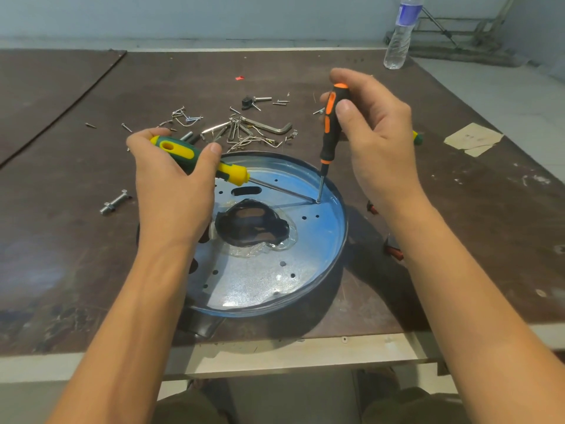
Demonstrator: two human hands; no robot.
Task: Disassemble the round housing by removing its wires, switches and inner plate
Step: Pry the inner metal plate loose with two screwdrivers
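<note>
Galvanised metal fills the space under my two grips: the inner plate point(260, 280) lies in the round housing point(334, 240), which sits on the table point(61, 209) directly below and between the hands. My left hand point(171, 179) is wrapped around the handle of a green-and-yellow screwdriver point(195, 157), its shaft lying low across the plate toward the right. My right hand point(376, 139) pinches an orange-and-black screwdriver point(330, 127) held nearly upright, tip down on the plate close to the far rim, where the two blades meet.

Between the grips and nearer to me, a ragged black-edged opening point(253, 224) ringed with clear film sits in the middle of the plate. My left forearm covers the plate's near-left part. Beyond the left grip lie loose screws point(183, 116) and bent wire bits; between the two grips, farther out, is a bunch of hex keys point(269, 127), and past them a black knob point(247, 102). Outside the left hand rests a bolt point(115, 202). Just outside my right wrist are small red pieces point(394, 250) (half hidden by the arm, so I cannot tell what they are). A yellow-green tool end point(417, 137) pokes out behind the right hand, and a paper scrap point(474, 139) lies further out on that side. Well beyond the right grip a water bottle point(400, 35) stands at the table's corner.

The tabletop is dark brown board, scuffed and blotched pale, on a light frame. Behind it is a pale wall and floor.
</note>
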